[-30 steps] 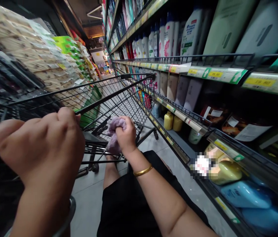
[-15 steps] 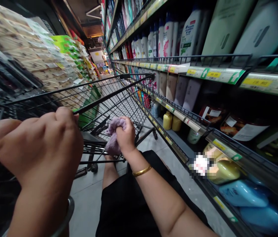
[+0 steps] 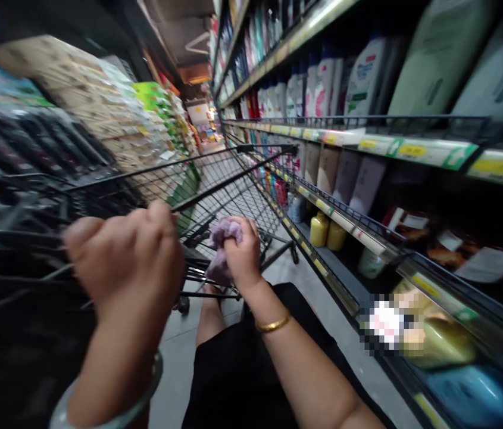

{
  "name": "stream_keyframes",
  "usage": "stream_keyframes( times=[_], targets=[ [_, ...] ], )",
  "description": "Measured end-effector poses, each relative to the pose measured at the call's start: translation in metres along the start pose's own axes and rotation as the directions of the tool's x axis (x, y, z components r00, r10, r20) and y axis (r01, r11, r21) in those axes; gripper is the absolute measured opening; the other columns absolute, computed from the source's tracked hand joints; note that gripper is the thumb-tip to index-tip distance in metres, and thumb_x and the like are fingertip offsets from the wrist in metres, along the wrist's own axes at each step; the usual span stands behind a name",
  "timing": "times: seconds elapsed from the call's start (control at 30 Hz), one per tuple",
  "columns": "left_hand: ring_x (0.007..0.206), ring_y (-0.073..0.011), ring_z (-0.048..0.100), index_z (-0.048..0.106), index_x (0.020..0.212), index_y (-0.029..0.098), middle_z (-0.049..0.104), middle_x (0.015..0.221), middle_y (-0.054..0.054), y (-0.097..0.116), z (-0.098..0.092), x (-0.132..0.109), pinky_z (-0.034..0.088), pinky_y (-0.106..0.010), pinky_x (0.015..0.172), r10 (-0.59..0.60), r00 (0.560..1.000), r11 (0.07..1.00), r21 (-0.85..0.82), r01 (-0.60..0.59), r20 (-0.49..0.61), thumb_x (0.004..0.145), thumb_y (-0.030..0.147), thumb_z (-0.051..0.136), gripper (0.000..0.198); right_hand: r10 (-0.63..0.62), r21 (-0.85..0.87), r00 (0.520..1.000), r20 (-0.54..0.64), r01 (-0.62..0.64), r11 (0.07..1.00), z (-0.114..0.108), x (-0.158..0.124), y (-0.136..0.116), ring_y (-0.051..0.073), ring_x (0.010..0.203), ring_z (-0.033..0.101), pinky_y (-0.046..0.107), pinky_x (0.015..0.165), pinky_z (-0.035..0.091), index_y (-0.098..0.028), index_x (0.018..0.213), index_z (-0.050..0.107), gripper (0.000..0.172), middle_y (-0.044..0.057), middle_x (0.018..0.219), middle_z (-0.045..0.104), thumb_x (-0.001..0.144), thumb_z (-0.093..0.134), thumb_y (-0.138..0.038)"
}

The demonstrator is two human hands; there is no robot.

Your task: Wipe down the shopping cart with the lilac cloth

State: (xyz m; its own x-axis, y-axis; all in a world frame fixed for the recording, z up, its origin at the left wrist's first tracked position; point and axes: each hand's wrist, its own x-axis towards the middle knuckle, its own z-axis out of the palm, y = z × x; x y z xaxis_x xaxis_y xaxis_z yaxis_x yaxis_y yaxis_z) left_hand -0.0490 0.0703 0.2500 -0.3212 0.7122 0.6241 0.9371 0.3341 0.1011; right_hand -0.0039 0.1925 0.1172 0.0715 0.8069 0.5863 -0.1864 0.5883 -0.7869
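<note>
My left hand (image 3: pixel 130 259) is closed in a fist over the handle bar of a black wire shopping cart (image 3: pixel 215 179). My right hand (image 3: pixel 244 253) is also closed on the handle, with a crumpled purple cloth (image 3: pixel 223 238) gripped in its fingers. A gold bangle sits on my right wrist and a pale bangle on my left. The cart's basket stretches ahead of me down a store aisle, and nothing shows inside it. My black skirt and one leg show below the handle.
Shelves of shampoo bottles (image 3: pixel 322 89) and boxed goods run along the right, with yellow bottles (image 3: pixel 327 231) low down and price strips on the shelf edges. Stacked packaged goods (image 3: pixel 99 113) line the left. The tiled floor (image 3: pixel 314 286) runs ahead between them.
The view has swung left and blurred, so both hands and the cart sit further right in the frame. My grip on the handle and the cloth is unchanged.
</note>
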Motion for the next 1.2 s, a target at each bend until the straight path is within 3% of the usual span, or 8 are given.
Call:
stream_keyframes(
  times=[0.2,0.37,0.47,0.57,0.77,0.97,1.13,1.2],
  targets=[
    [0.067,-0.0218,0.045,0.055,0.085,0.020,0.049,0.069,-0.002,0.004,-0.002,0.003,0.031,-0.040,0.077,0.135,0.988,0.830,0.553,-0.070,-0.076,0.093,0.013,0.042,0.016,-0.320,0.169,0.942,0.098,0.301,0.939,-0.002,-0.005,-0.037,0.019,0.115,0.061,0.038,0.107,0.050,-0.027,0.111,0.067,0.042,0.004,0.113,0.065,0.078,0.052,-0.005],
    [0.067,-0.0213,0.052,0.058,0.085,0.018,0.054,0.070,-0.003,0.001,-0.002,0.000,0.037,-0.039,0.076,0.184,0.982,0.833,0.538,-0.132,-0.044,0.092,0.007,0.041,0.021,-0.033,0.109,0.999,0.020,0.030,0.994,0.012,0.003,-0.038,0.020,0.107,0.063,0.040,0.101,0.051,-0.023,0.111,0.066,0.037,0.006,0.112,0.065,0.079,0.053,-0.009],
    [0.073,-0.0221,0.057,0.062,0.087,0.016,0.060,0.076,-0.006,-0.001,-0.009,-0.001,0.042,-0.039,0.077,0.255,0.966,0.811,0.535,-0.237,0.040,0.091,0.006,0.042,0.022,-0.135,0.121,0.990,0.035,0.130,0.984,0.017,0.001,-0.064,0.019,0.112,0.061,0.039,0.104,0.049,-0.025,0.115,0.067,0.040,0.006,0.117,0.062,0.081,0.053,-0.009],
    [0.082,-0.0231,0.062,0.066,0.094,0.014,0.067,0.088,-0.008,-0.004,-0.032,-0.009,0.047,-0.039,0.082,0.322,0.934,0.764,0.539,-0.354,0.157,0.092,0.010,0.046,0.021,-0.288,0.135,0.950,0.119,0.272,0.953,0.015,0.004,-0.081,0.019,0.116,0.060,0.038,0.107,0.048,-0.026,0.114,0.067,0.039,0.006,0.118,0.063,0.081,0.053,-0.009],
    [0.096,-0.0227,0.065,0.068,0.099,0.021,0.072,0.097,-0.004,-0.017,-0.114,-0.026,0.033,-0.045,0.115,0.462,0.877,0.683,0.579,-0.445,0.130,0.091,0.013,0.050,0.021,-0.200,-0.050,0.972,0.125,0.207,0.977,0.003,0.023,-0.099,0.022,0.109,0.060,0.043,0.102,0.051,-0.022,0.114,0.067,0.043,0.008,0.119,0.061,0.076,0.053,-0.007],
    [0.078,-0.0265,0.067,0.072,0.088,0.025,0.074,0.083,-0.003,-0.074,-0.181,-0.019,0.039,-0.039,0.072,0.336,0.938,0.706,0.634,-0.315,0.092,0.101,0.051,0.038,0.044,-0.582,0.050,0.674,0.455,0.633,0.773,0.008,0.001,-0.160,0.020,0.116,0.058,0.037,0.106,0.051,-0.031,0.125,0.067,0.047,0.005,0.125,0.061,0.084,0.055,-0.009],
    [0.078,-0.0197,0.062,0.066,0.076,0.022,0.067,0.074,-0.002,-0.127,-0.186,-0.026,0.042,-0.033,0.082,0.344,0.934,0.877,0.322,-0.356,0.096,0.096,0.064,0.040,0.053,-0.319,-0.169,0.839,0.441,0.427,0.889,0.006,0.005,-0.138,0.023,0.114,0.060,0.042,0.107,0.051,-0.023,0.122,0.068,0.047,0.010,0.122,0.059,0.082,0.053,-0.006],
    [0.075,-0.0166,0.059,0.062,0.073,0.021,0.064,0.072,0.000,-0.134,-0.173,-0.030,0.044,-0.030,0.082,0.293,0.955,0.951,0.115,-0.287,-0.038,0.095,0.060,0.042,0.050,-0.255,-0.183,0.875,0.412,0.353,0.917,0.007,0.000,-0.138,0.023,0.114,0.060,0.044,0.108,0.051,-0.023,0.121,0.068,0.046,0.010,0.123,0.059,0.080,0.054,-0.006]
  ],
)
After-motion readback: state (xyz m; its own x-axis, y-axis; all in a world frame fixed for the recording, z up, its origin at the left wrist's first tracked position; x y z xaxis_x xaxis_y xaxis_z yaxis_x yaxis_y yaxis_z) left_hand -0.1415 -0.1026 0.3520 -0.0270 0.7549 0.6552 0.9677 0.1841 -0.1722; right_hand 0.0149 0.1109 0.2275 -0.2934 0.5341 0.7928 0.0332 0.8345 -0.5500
